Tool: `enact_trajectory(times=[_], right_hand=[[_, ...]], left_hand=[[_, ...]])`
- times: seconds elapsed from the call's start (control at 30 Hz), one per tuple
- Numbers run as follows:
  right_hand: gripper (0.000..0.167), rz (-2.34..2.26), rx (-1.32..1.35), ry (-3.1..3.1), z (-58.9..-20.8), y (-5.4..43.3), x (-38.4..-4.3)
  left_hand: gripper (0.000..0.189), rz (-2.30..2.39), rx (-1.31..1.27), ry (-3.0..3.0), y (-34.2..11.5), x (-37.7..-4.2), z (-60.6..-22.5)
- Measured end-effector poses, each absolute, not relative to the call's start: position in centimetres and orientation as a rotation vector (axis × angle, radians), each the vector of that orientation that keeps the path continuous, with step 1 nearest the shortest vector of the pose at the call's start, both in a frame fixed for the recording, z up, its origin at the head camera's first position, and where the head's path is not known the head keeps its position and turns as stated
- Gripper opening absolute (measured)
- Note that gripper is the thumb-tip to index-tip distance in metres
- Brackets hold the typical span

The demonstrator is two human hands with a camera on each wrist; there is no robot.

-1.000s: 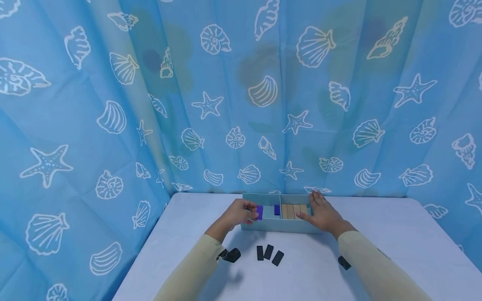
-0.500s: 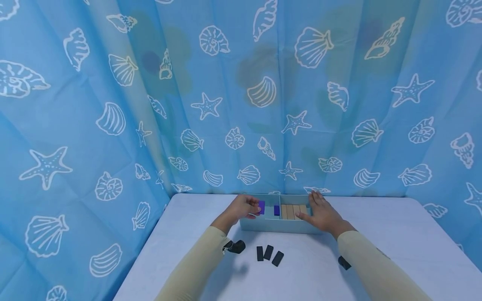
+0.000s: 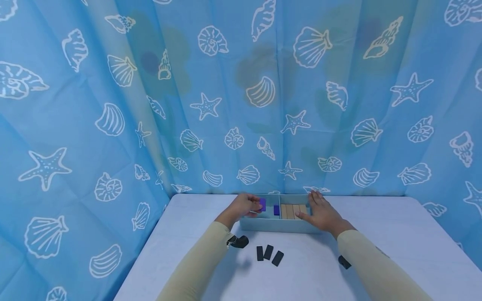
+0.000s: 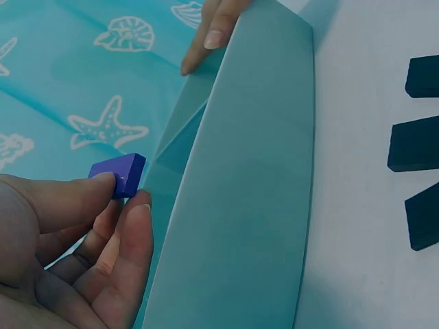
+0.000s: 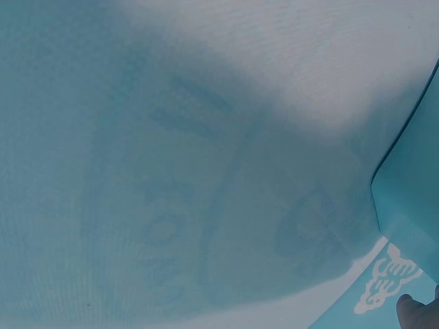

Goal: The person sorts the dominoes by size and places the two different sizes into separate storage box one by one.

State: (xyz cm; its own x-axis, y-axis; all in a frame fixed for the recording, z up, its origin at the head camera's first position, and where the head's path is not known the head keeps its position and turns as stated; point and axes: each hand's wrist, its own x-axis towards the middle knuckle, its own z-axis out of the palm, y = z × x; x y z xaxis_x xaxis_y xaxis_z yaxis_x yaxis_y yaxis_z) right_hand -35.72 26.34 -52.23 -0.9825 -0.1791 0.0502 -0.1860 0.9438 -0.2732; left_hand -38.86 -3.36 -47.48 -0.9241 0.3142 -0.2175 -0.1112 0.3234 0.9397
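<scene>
Between the thumb and fingers of my left hand [image 3: 244, 205] a small purple block [image 3: 262, 204] is pinched, over the left compartment of a light blue-green box [image 3: 280, 226]. The left wrist view shows the purple block clear of the box wall [image 4: 240, 171]. A second purple block [image 3: 276, 210] is inside that compartment, against the divider. Tan blocks [image 3: 293, 211] stand in a row in the right compartment. My right hand [image 3: 325, 214] rests on the box's right end, fingers extended over it and thumb near the tan blocks. Only a fingertip shows in the right wrist view.
Several black blocks [image 3: 268, 252], apart from the box, lie on the white tabletop [image 3: 293, 276] in front of it. A blue curtain [image 3: 233, 104] with white shell prints hangs behind and to the left of the table.
My left hand has moved slightly to the right and toward the back of the box, carrying the purple block. My right hand stays on the box's right end.
</scene>
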Motion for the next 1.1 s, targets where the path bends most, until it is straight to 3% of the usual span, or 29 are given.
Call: enact_trajectory(times=[0.73,1.1], right_hand=[[0.104,0.373,0.285,-3.060,-52.8,26.5,-36.0],[0.105,0.380,0.284,-3.055,-52.7,26.5,-35.9]], left_hand=[[0.021,1.575,0.106,2.234,-1.0,-41.0,-49.1],[0.017,1.501,-0.067,2.360,0.8,-40.7,-48.8]])
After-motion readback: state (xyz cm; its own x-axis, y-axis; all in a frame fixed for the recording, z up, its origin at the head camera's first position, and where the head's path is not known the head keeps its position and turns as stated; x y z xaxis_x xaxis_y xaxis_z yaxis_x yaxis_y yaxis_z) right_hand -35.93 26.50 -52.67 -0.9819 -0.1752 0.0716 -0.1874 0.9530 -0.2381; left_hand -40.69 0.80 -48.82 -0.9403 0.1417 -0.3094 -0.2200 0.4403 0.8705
